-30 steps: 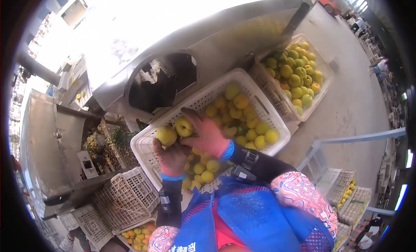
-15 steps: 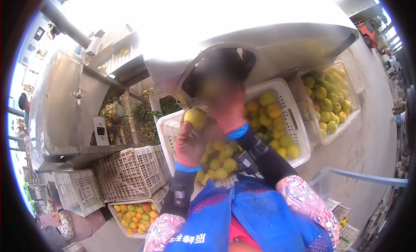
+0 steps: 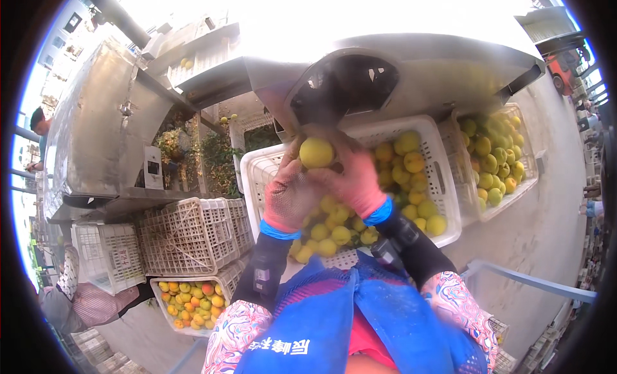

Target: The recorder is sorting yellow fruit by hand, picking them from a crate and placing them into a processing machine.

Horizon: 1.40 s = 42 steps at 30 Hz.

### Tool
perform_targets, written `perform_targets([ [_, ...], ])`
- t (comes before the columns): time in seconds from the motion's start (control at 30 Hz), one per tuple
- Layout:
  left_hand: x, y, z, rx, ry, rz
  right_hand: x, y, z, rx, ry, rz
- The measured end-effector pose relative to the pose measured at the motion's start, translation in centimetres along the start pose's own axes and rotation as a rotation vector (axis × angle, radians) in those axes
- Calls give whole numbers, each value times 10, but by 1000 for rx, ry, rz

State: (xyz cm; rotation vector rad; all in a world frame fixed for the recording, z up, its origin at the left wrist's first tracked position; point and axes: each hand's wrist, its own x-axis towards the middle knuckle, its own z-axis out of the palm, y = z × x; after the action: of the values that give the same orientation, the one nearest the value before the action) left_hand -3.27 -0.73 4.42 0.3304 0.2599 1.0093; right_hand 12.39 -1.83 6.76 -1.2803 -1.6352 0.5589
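A round yellow-green fruit [image 3: 316, 153], peach- or apricot-like, is held between both my hands just below a dark opening [image 3: 347, 84] in a metal machine. My left hand [image 3: 287, 192], in a pink mesh glove with a blue cuff, grips it from the left. From the other side, my right hand [image 3: 355, 183] in a matching glove has its fingers around it; its fingertips are partly hidden. Beneath them sits a white plastic crate [image 3: 450, 207], where more yellow-green fruits [image 3: 339, 235] lie, some blushed orange.
To the right stands another crate of fruit [image 3: 491, 162]. Left are stacked pale crates [image 3: 186, 236] and a crate of orange-yellow fruit [image 3: 193, 303]. The metal housing [image 3: 411, 59] spans the front. A blue-grey rail [image 3: 527, 281] lies at lower right. Other people are at the far left.
My right hand has come back from the dark opening onto the fruit. My left hand has brought the fruit slightly right and up. The view has shifted a little.
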Motion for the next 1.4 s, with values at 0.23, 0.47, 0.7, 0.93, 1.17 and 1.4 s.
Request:
perform_targets([
  [0.23, 2, -6, 37, 628, 280, 224, -8, -18, 2, -175, 173, -150],
  [0.47, 11, -18, 31, 712, 309, 413, 15, 21, 5, -303, 264, -89],
  [0.7, 31, -44, -69, 1041, 314, 27, 72, 78, 6, -388, 322, -189],
  [0.93, 8, -126, -218, 2049, -543, -246, 72, 85, -7, -328, 218, -279],
  [1.17, 36, -128, -200, 2147, -696, -518, -136, 192, 7, -746, -992, 118],
  [1.4, 43, -113, -253, 1882, -474, -552, -128, 222, 18, -674, -1377, 312],
])
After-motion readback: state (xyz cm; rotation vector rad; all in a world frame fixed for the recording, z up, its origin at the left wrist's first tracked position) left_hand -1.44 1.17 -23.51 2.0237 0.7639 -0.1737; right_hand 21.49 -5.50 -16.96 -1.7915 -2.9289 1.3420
